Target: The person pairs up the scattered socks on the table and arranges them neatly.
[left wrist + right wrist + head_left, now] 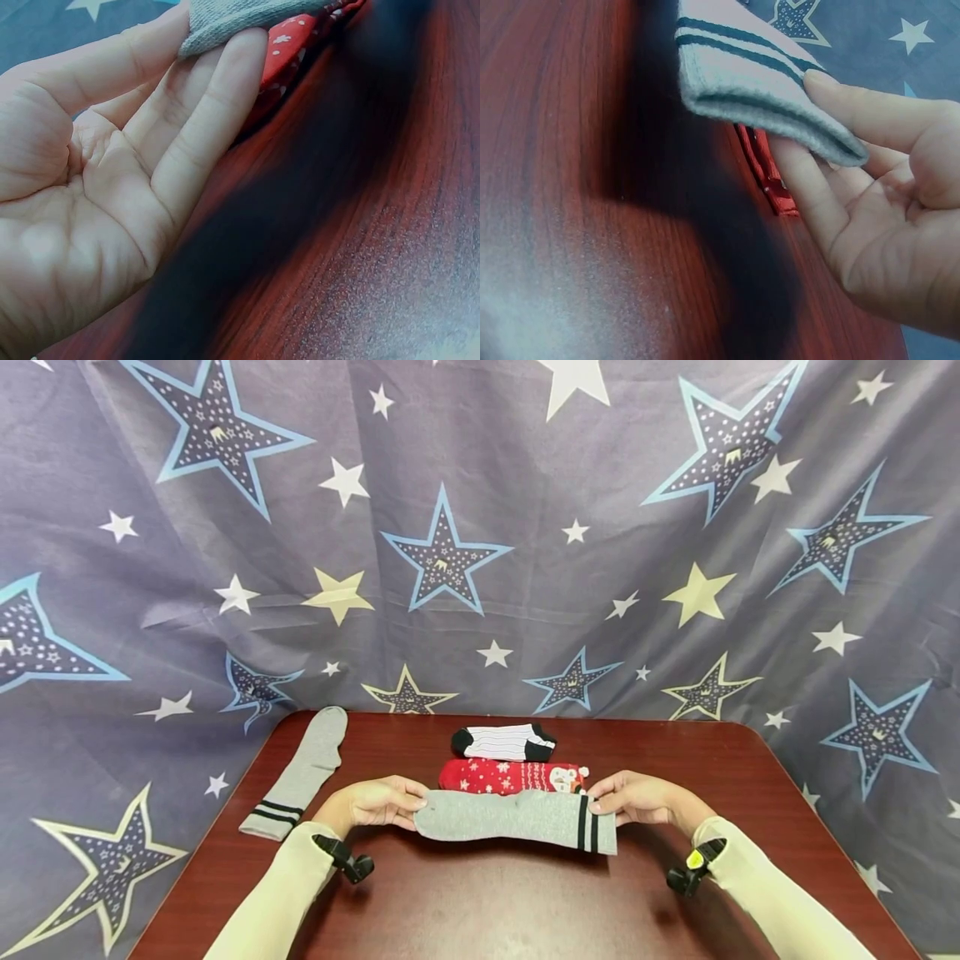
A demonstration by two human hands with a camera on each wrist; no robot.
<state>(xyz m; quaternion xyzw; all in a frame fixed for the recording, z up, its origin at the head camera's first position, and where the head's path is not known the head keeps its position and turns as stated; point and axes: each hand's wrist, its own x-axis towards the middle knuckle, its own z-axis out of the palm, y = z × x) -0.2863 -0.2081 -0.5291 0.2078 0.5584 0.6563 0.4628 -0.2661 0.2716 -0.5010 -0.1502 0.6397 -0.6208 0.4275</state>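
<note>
A grey sock (502,817) with two black stripes near its cuff is stretched sideways between my two hands, above the table. My left hand (382,802) pinches its toe end, thumb on top and fingers beneath. At the striped cuff, my right hand (637,797) pinches the upper edge; the cuff opening (780,124) faces the right wrist view. Just behind the held sock lies a red sock (502,775) with white snowflakes and a white figure, partly covered by it. Beyond the red one is a white ankle sock (502,742) with black toe and heel.
Another grey striped sock (300,772) lies slantwise along the left side of the reddish-brown table (465,902). A star-patterned cloth (480,635) hangs behind the table's back edge. Dark camera mounts (348,860) are strapped to both wrists.
</note>
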